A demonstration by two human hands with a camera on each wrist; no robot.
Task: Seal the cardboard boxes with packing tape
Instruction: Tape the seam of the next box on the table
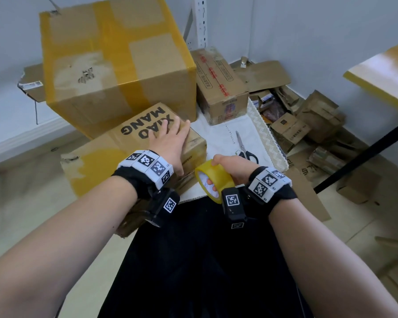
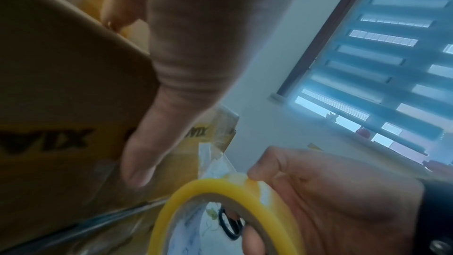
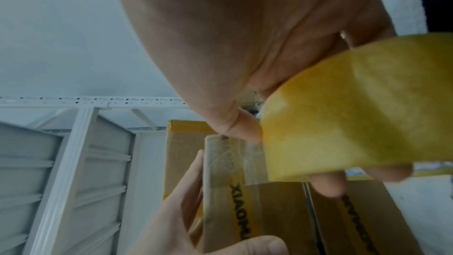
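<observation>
A flat brown cardboard box printed XIAO MANG lies in front of me, its near end over my lap. My left hand rests flat on its top, fingers straight, with the thumb down the box's side. My right hand grips a roll of yellow packing tape just right of the box's near corner, thumb on the roll's outer face and fingers through the core. In the right wrist view the roll hangs just above the box's taped end, my right hand round it.
A big box banded with yellow tape stands behind. A smaller box with red print sits to its right. Black-handled scissors lie on the white cloth. Flattened cartons pile up at right under a yellow-edged table.
</observation>
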